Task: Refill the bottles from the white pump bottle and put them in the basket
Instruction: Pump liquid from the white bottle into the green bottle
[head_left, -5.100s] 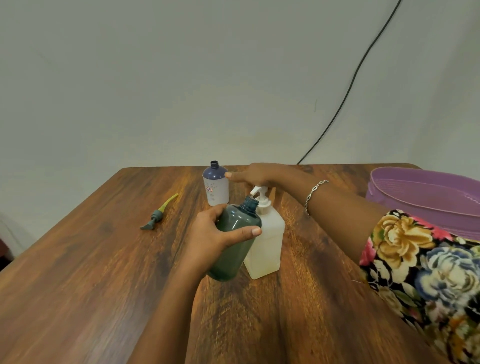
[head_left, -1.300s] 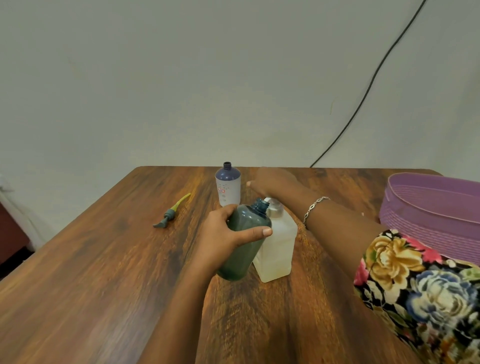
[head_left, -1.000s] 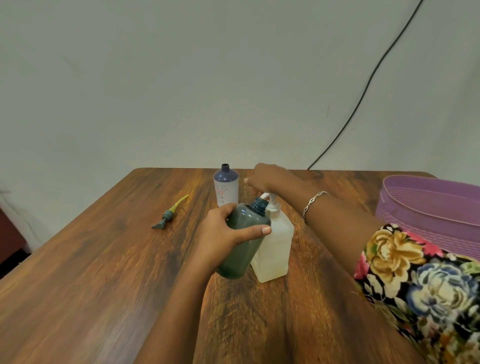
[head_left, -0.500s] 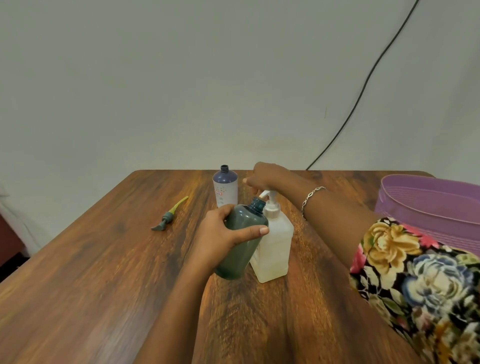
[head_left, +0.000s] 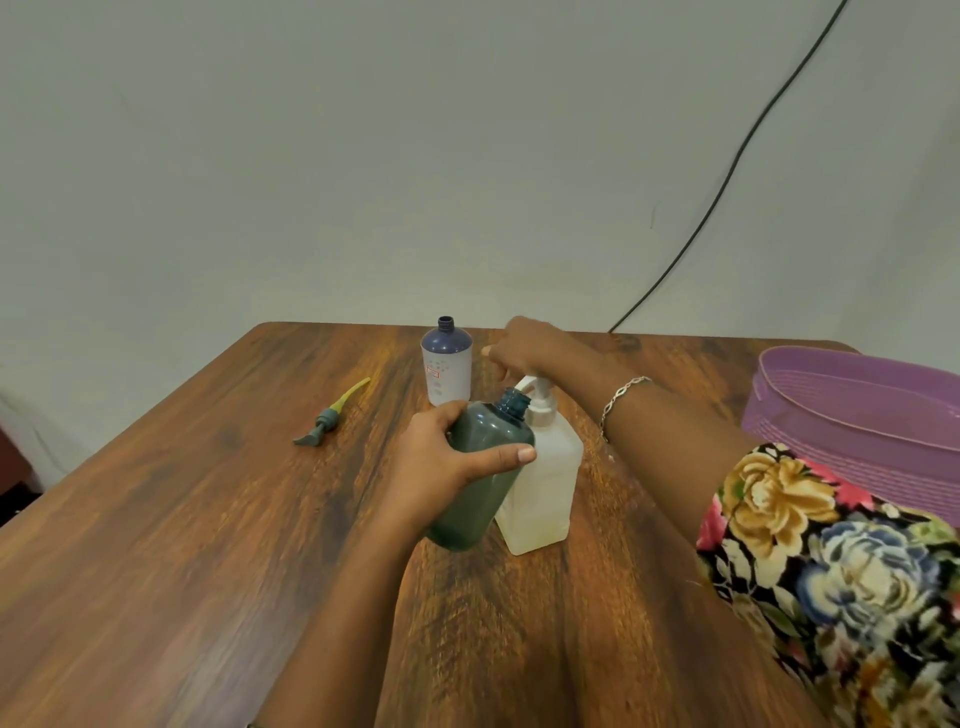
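My left hand (head_left: 441, 462) grips a dark green open bottle (head_left: 480, 478), tilted so its mouth sits under the spout of the white pump bottle (head_left: 543, 478), which stands mid-table. My right hand (head_left: 524, 345) rests on top of the raised pump head, fingers curled over it. Behind them stands a small blue-and-white bottle (head_left: 447, 366) with no cap. The purple basket (head_left: 857, 415) sits at the table's right edge.
A loose green pump top with a yellow tube (head_left: 330, 415) lies on the wooden table (head_left: 182, 519) to the left. A black cable (head_left: 727, 171) runs down the wall behind.
The pump head went down under my right hand and has come back up. The green bottle has stayed at the spout in my left hand.
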